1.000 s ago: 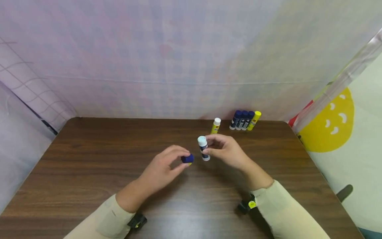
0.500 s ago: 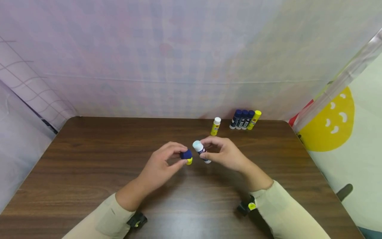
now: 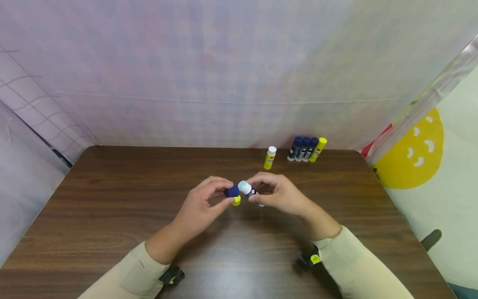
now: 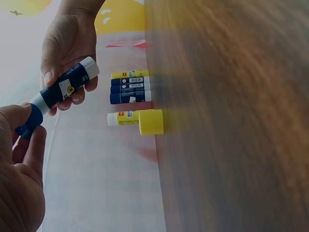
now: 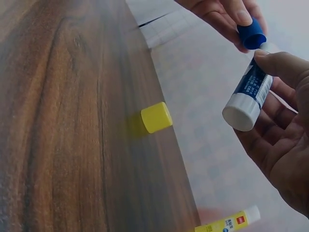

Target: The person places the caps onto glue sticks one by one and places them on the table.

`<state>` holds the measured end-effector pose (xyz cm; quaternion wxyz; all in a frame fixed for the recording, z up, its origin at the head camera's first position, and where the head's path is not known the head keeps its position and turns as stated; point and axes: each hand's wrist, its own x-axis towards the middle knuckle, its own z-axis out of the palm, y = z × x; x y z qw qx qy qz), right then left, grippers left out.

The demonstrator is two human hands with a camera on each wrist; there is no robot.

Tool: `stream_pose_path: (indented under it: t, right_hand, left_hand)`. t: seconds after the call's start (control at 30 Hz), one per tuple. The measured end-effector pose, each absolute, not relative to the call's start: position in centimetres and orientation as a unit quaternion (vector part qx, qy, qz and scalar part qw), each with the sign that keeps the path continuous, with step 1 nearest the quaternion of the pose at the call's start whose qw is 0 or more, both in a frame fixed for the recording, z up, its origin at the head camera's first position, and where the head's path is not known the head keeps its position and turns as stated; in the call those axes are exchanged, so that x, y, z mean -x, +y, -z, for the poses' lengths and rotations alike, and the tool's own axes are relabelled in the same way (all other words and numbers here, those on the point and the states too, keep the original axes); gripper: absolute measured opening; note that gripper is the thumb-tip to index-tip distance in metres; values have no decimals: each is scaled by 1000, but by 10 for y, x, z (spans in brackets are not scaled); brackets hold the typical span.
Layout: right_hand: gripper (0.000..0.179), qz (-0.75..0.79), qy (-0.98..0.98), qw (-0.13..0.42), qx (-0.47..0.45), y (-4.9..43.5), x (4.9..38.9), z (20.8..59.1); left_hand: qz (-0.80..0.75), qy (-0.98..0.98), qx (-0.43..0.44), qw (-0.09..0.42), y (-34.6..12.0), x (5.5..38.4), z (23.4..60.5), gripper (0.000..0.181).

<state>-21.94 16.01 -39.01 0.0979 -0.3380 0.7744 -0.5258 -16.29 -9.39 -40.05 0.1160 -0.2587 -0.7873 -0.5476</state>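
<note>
Between thumb and fingers, my left hand [image 3: 201,204] pinches a dark blue cap [image 3: 232,191]. My right hand [image 3: 280,193] grips a dark blue glue stick [image 5: 253,87], its white uncapped end [image 3: 244,187] tilted toward the cap's open mouth. In the left wrist view, the white end meets or nearly meets the blue cap [image 4: 30,121]; whether it is inside I cannot tell. A yellow cap [image 5: 157,117] stands on the table just below the blue cap. Behind my right hand, a yellow glue stick [image 3: 269,158] stands upright with its white top bare.
At the back right, several capped blue glue sticks [image 3: 302,149] and a yellow capped one [image 3: 318,150] stand in a row. The brown wooden table [image 3: 123,199] ends at a pale curtain [image 3: 186,83]. A yellow-patterned cloth [image 3: 414,158] hangs at right.
The blue glue stick has tipped from upright toward the left, bringing its white end close to the blue cap. My left hand has turned the cap slightly, uncovering the yellow cap below.
</note>
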Motion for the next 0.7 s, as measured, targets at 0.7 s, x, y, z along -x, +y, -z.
stream_pose_path:
  t: [0.7]
  right_hand:
    - [33, 483, 778, 104, 387, 159, 219, 392]
  left_hand:
    - [548, -790, 254, 103, -93, 161, 399, 30]
